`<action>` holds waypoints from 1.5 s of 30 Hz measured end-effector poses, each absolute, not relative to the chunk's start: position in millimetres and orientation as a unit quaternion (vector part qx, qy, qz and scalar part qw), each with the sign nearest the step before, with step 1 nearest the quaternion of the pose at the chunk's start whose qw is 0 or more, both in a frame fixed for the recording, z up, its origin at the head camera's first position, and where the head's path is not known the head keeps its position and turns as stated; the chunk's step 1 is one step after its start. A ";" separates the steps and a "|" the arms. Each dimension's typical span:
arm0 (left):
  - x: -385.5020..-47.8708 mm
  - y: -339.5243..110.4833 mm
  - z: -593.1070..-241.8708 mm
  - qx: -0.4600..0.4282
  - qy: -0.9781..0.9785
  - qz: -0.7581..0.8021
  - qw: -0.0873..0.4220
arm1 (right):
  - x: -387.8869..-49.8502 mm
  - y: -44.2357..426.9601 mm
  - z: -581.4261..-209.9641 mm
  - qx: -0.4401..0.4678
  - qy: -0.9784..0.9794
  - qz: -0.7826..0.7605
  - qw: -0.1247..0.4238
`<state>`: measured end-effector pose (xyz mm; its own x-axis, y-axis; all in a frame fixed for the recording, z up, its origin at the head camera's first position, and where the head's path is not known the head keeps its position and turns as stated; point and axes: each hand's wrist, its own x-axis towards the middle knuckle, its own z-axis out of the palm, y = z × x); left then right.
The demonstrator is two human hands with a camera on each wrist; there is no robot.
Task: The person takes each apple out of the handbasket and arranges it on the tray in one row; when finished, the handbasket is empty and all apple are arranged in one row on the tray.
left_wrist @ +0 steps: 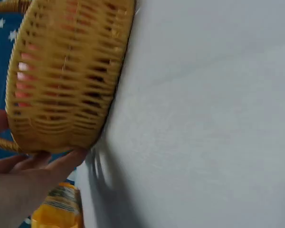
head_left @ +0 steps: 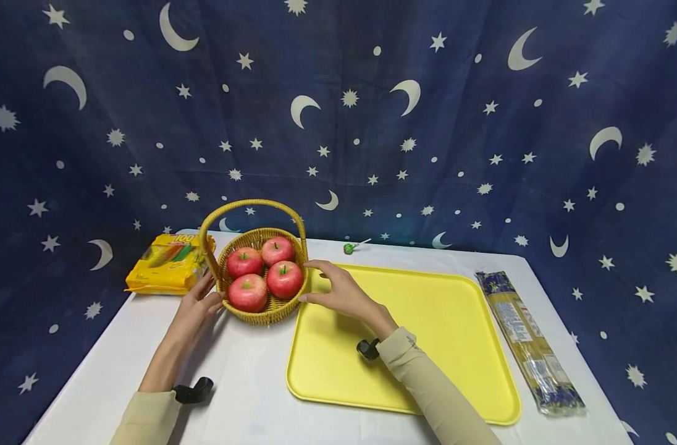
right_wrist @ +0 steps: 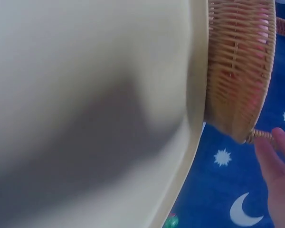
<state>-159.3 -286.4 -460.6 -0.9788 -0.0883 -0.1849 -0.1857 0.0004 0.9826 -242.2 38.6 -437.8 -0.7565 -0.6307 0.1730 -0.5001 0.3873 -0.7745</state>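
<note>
A wicker basket point(head_left: 269, 315) with a tall arched handle point(head_left: 255, 203) stands left of the yellow tray, holding several red apples point(head_left: 248, 293). At its left side, my left hand point(head_left: 196, 307) holds it, thumb near the rim and fingers against the lower woven wall point(left_wrist: 61, 114). My right hand point(head_left: 344, 293) is at the opposite side, with thumb and forefinger spread at the rim. In the right wrist view, those right fingertips point(right_wrist: 263, 142) touch the foot of the handle. Whether the basket's bottom touches the table cannot be told.
A yellow tray point(head_left: 416, 346) lies under my right forearm. Behind the basket's left side is a yellow packet point(head_left: 163, 266). A green lollipop point(head_left: 348, 248) lies near the table's back edge, and a long clear-wrapped packet point(head_left: 530, 340) rests right of the tray. A starry curtain point(head_left: 361, 136) hangs behind.
</note>
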 end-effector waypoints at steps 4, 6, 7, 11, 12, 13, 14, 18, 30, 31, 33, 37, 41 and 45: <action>-169.9 -295.8 -466.0 -0.100 0.670 0.734 0.042 | -247.0 21.5 -438.3 -0.365 0.828 -0.421 0.071; -174.6 -298.0 -468.1 -0.104 0.661 0.742 0.039 | -249.4 14.9 -438.0 -0.373 0.832 -0.405 0.065; -176.6 -298.3 -468.9 -0.107 0.659 0.744 0.037 | -250.5 12.2 -437.4 -0.375 0.836 -0.395 0.063; -181.9 -298.0 -470.0 -0.125 0.663 0.737 0.030 | -255.0 2.6 -435.4 -0.388 0.844 -0.364 0.067; -182.6 -297.7 -469.5 -0.132 0.666 0.733 0.030 | -255.7 0.1 -435.0 -0.389 0.846 -0.357 0.071; -183.3 -297.5 -469.1 -0.136 0.670 0.730 0.029 | -256.3 -2.5 -434.7 -0.390 0.850 -0.346 0.073; -184.0 -297.7 -468.7 -0.138 0.672 0.727 0.027 | -256.9 -5.4 -434.8 -0.392 0.854 -0.336 0.073; -185.0 -297.1 -468.6 -0.133 0.677 0.723 0.029 | -256.3 -14.1 -435.4 -0.387 0.874 -0.288 0.058; -182.0 -303.0 -471.8 -0.123 0.685 0.716 0.046 | -254.0 -34.2 -436.4 -0.387 0.910 -0.147 0.021; -181.9 -303.0 -471.9 -0.124 0.685 0.716 0.047 | -253.5 -34.9 -436.2 -0.390 0.910 -0.137 0.012; -181.8 -303.1 -472.1 -0.128 0.682 0.718 0.048 | -252.8 -35.9 -436.1 -0.393 0.911 -0.126 0.001; -181.2 -303.2 -472.1 -0.132 0.675 0.724 0.047 | -252.0 -36.8 -437.6 -0.394 0.911 -0.121 -0.011; -180.4 -302.7 -471.3 -0.127 0.672 0.729 0.045 | -251.2 -36.3 -441.5 -0.390 0.912 -0.126 -0.030; -180.3 -302.0 -470.7 -0.121 0.670 0.731 0.043 | -251.0 -35.7 -445.9 -0.386 0.912 -0.133 -0.053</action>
<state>-180.3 -302.0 -470.7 -0.9671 -0.0984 -0.2347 -0.2252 -0.0986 0.9693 -251.0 -35.7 -445.9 -0.6970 -0.6892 0.1982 -0.7171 0.6673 -0.2012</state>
